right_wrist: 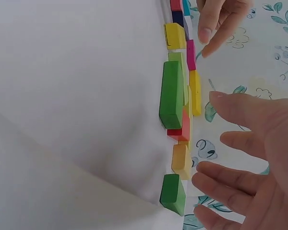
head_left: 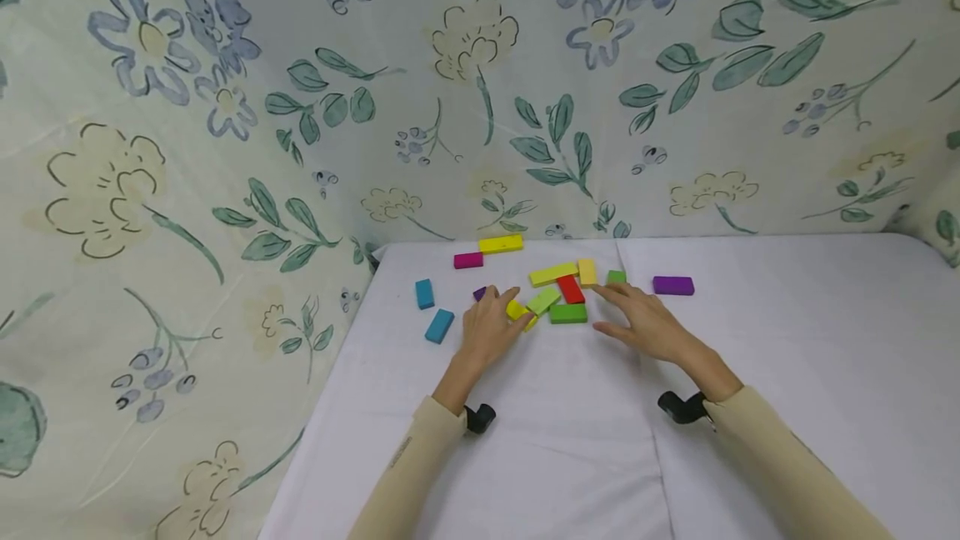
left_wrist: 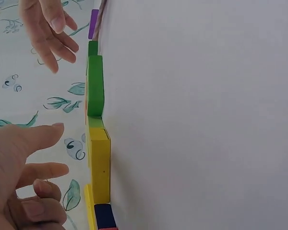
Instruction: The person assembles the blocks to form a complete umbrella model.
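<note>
Colored wooden blocks lie scattered on a white-covered table. My left hand (head_left: pixel 489 325) hovers with nothing in its grasp, its thumb near a yellow block (head_left: pixel 517 312). Partly hidden behind its fingers is a dark purple block (head_left: pixel 480 294). A light green block (head_left: pixel 543 301), a green block (head_left: pixel 568 314) and a red block (head_left: pixel 571 289) lie between the two hands. My right hand (head_left: pixel 648 323) is spread and holds nothing, its fingertips close to a pale orange block (head_left: pixel 587 272) and a smaller-looking green block (head_left: pixel 617 277). In the right wrist view, that hand's fingers (right_wrist: pixel 225 184) are apart from the blocks.
Two blue blocks lie at the left, one being the nearer blue block (head_left: pixel 439 326). A magenta block (head_left: pixel 468 261) and a long yellow block (head_left: pixel 501 244) sit near the back edge. A purple block (head_left: pixel 672 286) lies to the right. Floral fabric (head_left: pixel 465 165) hangs behind the table.
</note>
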The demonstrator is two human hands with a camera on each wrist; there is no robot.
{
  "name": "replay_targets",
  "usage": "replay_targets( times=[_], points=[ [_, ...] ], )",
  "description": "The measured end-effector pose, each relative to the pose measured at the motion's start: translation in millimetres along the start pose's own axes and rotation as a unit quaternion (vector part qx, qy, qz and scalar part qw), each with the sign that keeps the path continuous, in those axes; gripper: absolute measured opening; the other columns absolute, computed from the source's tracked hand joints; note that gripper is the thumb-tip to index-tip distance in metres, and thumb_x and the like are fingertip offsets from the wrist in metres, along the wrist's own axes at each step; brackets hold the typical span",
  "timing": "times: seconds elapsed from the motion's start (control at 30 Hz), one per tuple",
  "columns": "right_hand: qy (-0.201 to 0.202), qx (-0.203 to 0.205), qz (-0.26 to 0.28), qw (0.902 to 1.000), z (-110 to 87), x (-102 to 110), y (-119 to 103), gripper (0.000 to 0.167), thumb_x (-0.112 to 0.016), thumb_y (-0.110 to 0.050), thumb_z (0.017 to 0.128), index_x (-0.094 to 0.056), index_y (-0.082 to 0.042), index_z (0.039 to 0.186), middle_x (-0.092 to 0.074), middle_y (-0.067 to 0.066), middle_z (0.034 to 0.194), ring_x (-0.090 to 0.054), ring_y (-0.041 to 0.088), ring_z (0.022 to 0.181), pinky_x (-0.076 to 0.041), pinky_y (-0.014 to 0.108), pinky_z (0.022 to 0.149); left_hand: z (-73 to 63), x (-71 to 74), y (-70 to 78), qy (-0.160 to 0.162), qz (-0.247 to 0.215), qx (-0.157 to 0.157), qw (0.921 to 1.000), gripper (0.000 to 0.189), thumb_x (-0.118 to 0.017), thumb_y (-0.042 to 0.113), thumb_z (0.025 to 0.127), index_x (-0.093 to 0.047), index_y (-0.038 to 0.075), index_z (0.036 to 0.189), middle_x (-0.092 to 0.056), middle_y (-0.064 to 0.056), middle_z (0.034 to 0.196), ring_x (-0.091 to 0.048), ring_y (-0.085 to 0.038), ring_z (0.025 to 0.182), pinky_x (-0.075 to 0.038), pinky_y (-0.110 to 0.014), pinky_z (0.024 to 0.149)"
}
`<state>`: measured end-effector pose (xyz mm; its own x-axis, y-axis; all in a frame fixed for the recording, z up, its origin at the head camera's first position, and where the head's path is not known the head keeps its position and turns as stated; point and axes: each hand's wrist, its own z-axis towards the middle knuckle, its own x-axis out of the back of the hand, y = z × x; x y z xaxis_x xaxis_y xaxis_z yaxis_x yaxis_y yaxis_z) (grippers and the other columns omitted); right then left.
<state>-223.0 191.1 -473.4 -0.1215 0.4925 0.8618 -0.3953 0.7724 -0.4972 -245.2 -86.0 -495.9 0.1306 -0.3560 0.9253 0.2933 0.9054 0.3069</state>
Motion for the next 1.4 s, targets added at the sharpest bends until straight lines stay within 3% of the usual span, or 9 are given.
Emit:
replay_targets(
  times=[0.07, 0.13, 0.23, 0.3, 0.53, 0.7, 0.87, 1.17, 1.4],
  points=[
    [-0.009, -0.006, 0.009, 0.9999, 1.6, -0.2, 1.0, 0.066, -0.074, -0.028, 0.097, -0.048, -0.007, 0.154, -0.049, 0.03, 0.15, -0.05, 0.05, 0.135, -0.04, 0.069, 0.108, 3.8, -2.3, 2.8, 0.001, -0.026, 0.012, 0.9996, 0.053, -0.076, 0.046, 0.093, -0.07, 0.016, 0.135, -0.066, -0.007, 0.088, -0.046, -0.014, 0.065, -0.034, -0.022, 0.054],
    [-0.016, -0.01, 0.018, 0.9997, 3.5, -1.2, 2.3, 0.064, -0.074, -0.027, 0.097, -0.049, -0.007, 0.153, -0.05, 0.03, 0.149, -0.05, 0.049, 0.134, -0.042, 0.068, 0.107, 7.6, -5.0, 6.3, 0.001, -0.05, 0.028, 0.9984, 0.049, -0.078, 0.044, 0.091, -0.073, 0.015, 0.131, -0.074, -0.005, 0.089, -0.055, -0.014, 0.068, -0.043, -0.024, 0.059],
    [-0.019, -0.005, 0.03, 0.9994, 7.2, -4.3, 4.6, 0.06, -0.074, -0.024, 0.097, -0.053, -0.006, 0.15, -0.054, 0.029, 0.143, -0.054, 0.046, 0.128, -0.046, 0.065, 0.104, 12.1, -10.0, 11.4, -0.007, -0.083, 0.05, 0.9953, 0.046, -0.081, 0.04, 0.09, -0.075, 0.013, 0.127, -0.08, -0.006, 0.105, -0.068, -0.018, 0.083, -0.054, -0.029, 0.073],
    [-0.018, 0.001, 0.038, 0.9991, 10.1, -7.2, 5.8, 0.057, -0.075, -0.021, 0.096, -0.056, -0.005, 0.148, -0.057, 0.028, 0.137, -0.056, 0.044, 0.122, -0.049, 0.063, 0.101, 14.3, -13.2, 14.5, -0.012, -0.102, 0.063, 0.9928, 0.045, -0.082, 0.037, 0.09, -0.076, 0.011, 0.126, -0.079, -0.008, 0.116, -0.071, -0.021, 0.089, -0.056, -0.03, 0.079],
    [-0.023, 0.0, 0.059, 0.998, 21.3, -14.7, 9.1, 0.05, -0.077, -0.016, 0.093, -0.064, -0.004, 0.14, -0.063, 0.02, 0.115, -0.06, 0.031, 0.103, -0.055, 0.047, 0.088, 19.7, -19.7, 18.8, -0.004, -0.133, 0.089, 0.9871, 0.043, -0.086, 0.033, 0.087, -0.078, 0.011, 0.122, -0.079, -0.011, 0.113, -0.067, -0.021, 0.077, -0.045, -0.024, 0.064],
    [-0.037, -0.004, 0.097, 0.9946, 29.8, -19.3, 10.7, 0.046, -0.078, -0.01, 0.092, -0.067, -0.001, 0.135, -0.06, 0.01, 0.089, -0.055, 0.019, 0.08, -0.048, 0.027, 0.068, 22.1, -22.5, 18.7, -0.001, -0.136, 0.095, 0.9862, 0.04, -0.087, 0.032, 0.085, -0.079, 0.012, 0.119, -0.079, -0.01, 0.115, -0.074, -0.025, 0.099, -0.057, -0.031, 0.079],
    [-0.039, -0.003, 0.101, 0.9941, 36.6, -24.5, 9.8, 0.042, -0.077, -0.007, 0.091, -0.069, 0.0, 0.131, -0.054, 0.004, 0.073, -0.048, 0.015, 0.069, -0.038, 0.023, 0.059, 24.3, -24.3, 18.3, -0.006, -0.135, 0.099, 0.9859, 0.038, -0.087, 0.034, 0.085, -0.081, 0.012, 0.116, -0.079, -0.01, 0.114, -0.075, -0.026, 0.102, -0.059, -0.034, 0.08],
    [-0.042, -0.05, 0.081, 0.9945, 42.7, -25.9, 3.8, 0.033, -0.079, -0.013, 0.091, -0.076, -0.007, 0.124, -0.042, -0.001, 0.067, -0.042, 0.015, 0.065, -0.031, 0.025, 0.058, 25.1, -25.5, 18.9, -0.001, -0.123, 0.096, 0.9878, 0.034, -0.087, 0.034, 0.085, -0.083, 0.012, 0.11, -0.081, -0.007, 0.103, -0.074, -0.021, 0.088, -0.056, -0.027, 0.07],
    [-0.044, -0.044, 0.054, 0.9966, 39.8, -19.5, 3.5, 0.031, -0.082, -0.012, 0.088, -0.077, -0.005, 0.118, -0.046, 0.001, 0.067, -0.044, 0.016, 0.065, -0.032, 0.026, 0.058, 13.6, -19.1, 21.1, 0.018, -0.132, 0.067, 0.9888, 0.033, -0.087, 0.032, 0.084, -0.083, 0.009, 0.107, -0.077, -0.005, 0.08, -0.055, -0.009, 0.063, -0.038, -0.016, 0.056]
  ],
)
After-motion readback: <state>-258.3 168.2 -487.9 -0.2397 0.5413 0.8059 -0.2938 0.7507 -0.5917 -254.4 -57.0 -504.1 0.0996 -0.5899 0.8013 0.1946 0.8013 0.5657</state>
